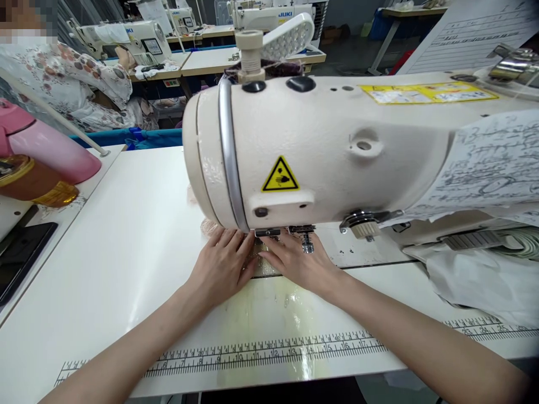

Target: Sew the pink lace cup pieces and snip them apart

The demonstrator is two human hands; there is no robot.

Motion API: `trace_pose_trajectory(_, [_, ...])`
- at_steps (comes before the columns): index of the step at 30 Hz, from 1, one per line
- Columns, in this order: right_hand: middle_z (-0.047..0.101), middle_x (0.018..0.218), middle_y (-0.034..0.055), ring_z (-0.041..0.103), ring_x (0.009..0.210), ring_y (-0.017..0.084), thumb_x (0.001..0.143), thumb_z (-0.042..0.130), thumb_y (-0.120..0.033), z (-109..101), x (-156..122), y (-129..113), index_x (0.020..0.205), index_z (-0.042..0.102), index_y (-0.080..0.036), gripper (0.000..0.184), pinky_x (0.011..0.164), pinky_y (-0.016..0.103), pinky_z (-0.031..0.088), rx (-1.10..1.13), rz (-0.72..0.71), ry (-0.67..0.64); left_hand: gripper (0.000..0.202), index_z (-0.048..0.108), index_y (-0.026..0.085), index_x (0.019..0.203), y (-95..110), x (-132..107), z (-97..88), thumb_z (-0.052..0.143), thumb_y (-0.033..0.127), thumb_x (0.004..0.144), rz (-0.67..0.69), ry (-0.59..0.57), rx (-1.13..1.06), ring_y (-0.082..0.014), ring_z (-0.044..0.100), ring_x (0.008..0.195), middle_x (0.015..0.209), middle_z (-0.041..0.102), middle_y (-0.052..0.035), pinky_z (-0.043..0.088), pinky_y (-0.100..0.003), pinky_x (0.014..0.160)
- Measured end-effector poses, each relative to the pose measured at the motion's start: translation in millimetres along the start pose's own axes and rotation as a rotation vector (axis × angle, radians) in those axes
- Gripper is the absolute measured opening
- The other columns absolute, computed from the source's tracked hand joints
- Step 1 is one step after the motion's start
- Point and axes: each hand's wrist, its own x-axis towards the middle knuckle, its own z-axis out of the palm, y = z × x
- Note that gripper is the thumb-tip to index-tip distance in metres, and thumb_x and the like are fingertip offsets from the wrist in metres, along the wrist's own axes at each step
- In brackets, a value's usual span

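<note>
My left hand lies flat on the bed of a sewing machine, fingers stretched forward under its head and thumb pointing inward. My right hand rests just to the right, fingers reaching left towards the needle area, thumb near the left thumb. Beneath and beyond the left fingertips shows a bit of pale pinkish, lace-like fabric; more sheer material appears between the hands. The machine head hides the needle, the presser foot and some of the fingertips.
A printed ruler runs along the table's front edge. At left are a pink bottle, a brown jar and a black phone. White cloth lies at right. Another person sits at a machine beyond.
</note>
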Motion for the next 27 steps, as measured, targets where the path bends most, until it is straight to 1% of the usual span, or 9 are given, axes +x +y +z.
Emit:
trace_pose_trajectory(4, [0.061,0.13,0.0015,0.063,0.099,0.022,0.102,0.026,-0.029,-11,2,7,0.124,0.059,-0.03,0.04,0.067,0.036,0.039,0.091,-0.029,-0.083,0.04,0.059,0.01,0.121,0,0,-0.2,0.043,0.034,0.094,0.013,0.02,0.03,-0.0283,0.06,0.095,0.102,0.067,-0.0131,0.043,-0.044,0.089])
trace_pose_trajectory(7, [0.068,0.115,0.0052,0.065,0.09,0.021,0.102,0.021,-0.025,-16,4,12,0.122,0.06,-0.028,0.044,0.066,0.036,0.036,0.115,0.008,-0.156,0.043,0.058,0.009,0.123,-1,-1,0.8,0.043,0.036,0.094,0.018,0.032,0.054,-0.0296,0.06,0.099,0.108,0.067,-0.0142,0.043,-0.045,0.091])
trace_pose_trajectory(10, [0.071,0.097,0.0091,0.065,0.084,0.021,0.102,0.019,-0.029,-15,5,14,0.125,0.058,-0.025,0.046,0.067,0.036,0.035,0.114,0.039,-0.184,0.045,0.057,0.008,0.126,-1,-2,2.5,0.043,0.036,0.094,0.021,0.047,0.061,-0.0311,0.059,0.106,0.115,0.065,-0.0154,0.042,-0.047,0.096])
trace_pose_trajectory(15, [0.071,0.088,0.008,0.062,0.082,0.021,0.102,0.026,-0.038,-7,7,13,0.121,0.06,-0.024,0.042,0.069,0.034,0.034,0.132,0.078,-0.1,0.046,0.056,0.008,0.128,-1,-5,4.9,0.046,0.036,0.093,0.012,0.115,0.048,-0.032,0.055,0.118,0.123,0.063,-0.0156,0.038,-0.049,0.104])
trace_pose_trajectory(19, [0.069,0.08,0.0056,0.058,0.074,0.019,0.101,0.031,-0.04,4,10,14,0.106,0.066,-0.021,0.041,0.073,0.033,0.034,0.122,0.071,0.017,0.039,0.06,0.011,0.122,-1,-5,3.4,0.053,0.032,0.09,0.092,0.259,0.035,-0.0282,0.057,0.118,0.122,0.065,-0.0124,0.038,-0.047,0.107])
trace_pose_trajectory(21, [0.069,0.079,0.0054,0.056,0.074,0.018,0.1,0.032,-0.039,7,13,15,0.098,0.067,-0.019,0.041,0.077,0.032,0.034,0.123,0.034,0.059,0.033,0.063,0.015,0.117,-1,-4,0.9,0.057,0.03,0.088,0.157,0.334,0.044,-0.0255,0.06,0.114,0.12,0.067,-0.0097,0.042,-0.044,0.103])
trace_pose_trajectory(23, [0.069,0.08,0.0059,0.057,0.079,0.019,0.1,0.033,-0.039,8,16,14,0.094,0.067,-0.018,0.04,0.081,0.033,0.035,0.117,0.004,0.075,0.028,0.065,0.017,0.113,-1,-4,-2.1,0.059,0.028,0.088,0.209,0.379,0.072,-0.0245,0.063,0.106,0.116,0.069,-0.0084,0.047,-0.041,0.094])
trace_pose_trajectory(25, [0.069,0.085,0.0063,0.057,0.086,0.019,0.1,0.034,-0.04,4,16,13,0.094,0.066,-0.018,0.04,0.085,0.033,0.035,0.086,-0.019,0.072,0.025,0.066,0.018,0.111,0,-5,-4.5,0.059,0.026,0.088,0.27,0.393,0.107,-0.025,0.066,0.098,0.112,0.071,-0.008,0.048,-0.04,0.087])
trace_pose_trajectory(27, [0.069,0.094,0.0066,0.058,0.092,0.019,0.1,0.035,-0.038,-8,11,16,0.1,0.063,-0.017,0.035,0.089,0.034,0.035,0.031,-0.121,0.034,0.027,0.064,0.019,0.114,1,-6,-5.4,0.059,0.023,0.088,0.376,0.372,0.123,-0.0255,0.066,0.097,0.111,0.071,-0.0079,0.047,-0.04,0.085])
